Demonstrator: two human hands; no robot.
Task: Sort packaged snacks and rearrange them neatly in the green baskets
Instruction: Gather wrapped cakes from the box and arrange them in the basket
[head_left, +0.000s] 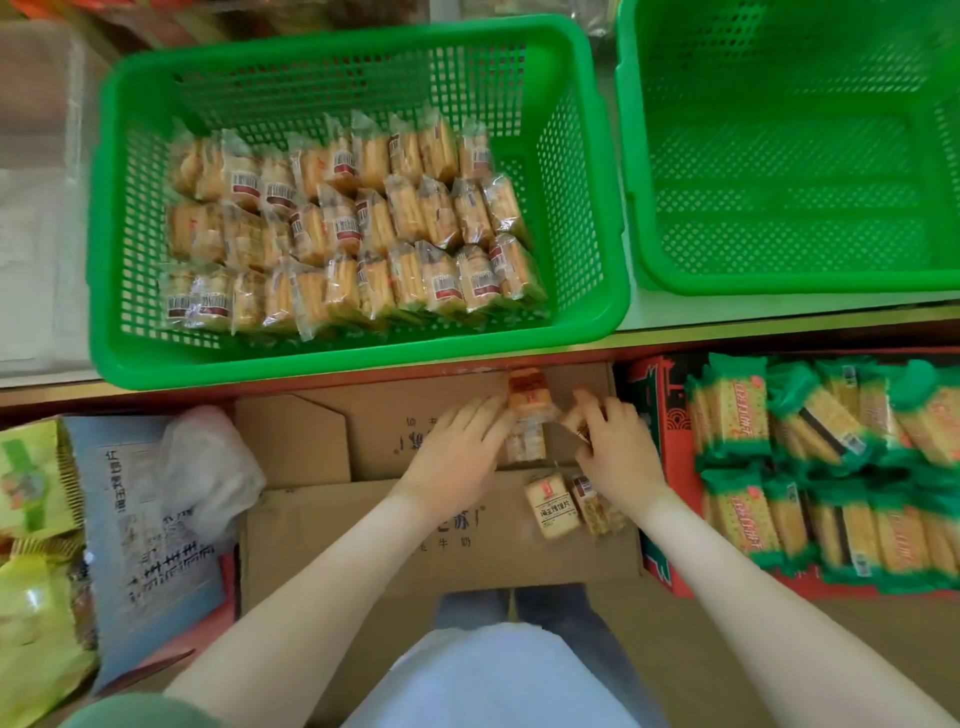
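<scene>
Left hand (457, 447) flat against snack packets (527, 415), right hand (615, 447) gripping one, palm-down

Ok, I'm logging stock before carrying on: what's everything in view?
left basket: one, green, shelf, left
clear-wrapped packs: many, golden, rows inside left basket
right basket: one, green, shelf, right
green-wrapped packs: many, green and yellow, in red box at right
cardboard: one, brown, centre
loose packs: two, golden, on cardboard by right wrist
yellow-green bags: several, far left
left hand: touches stacked packs on cardboard
right hand: pinches a small pack
</scene>
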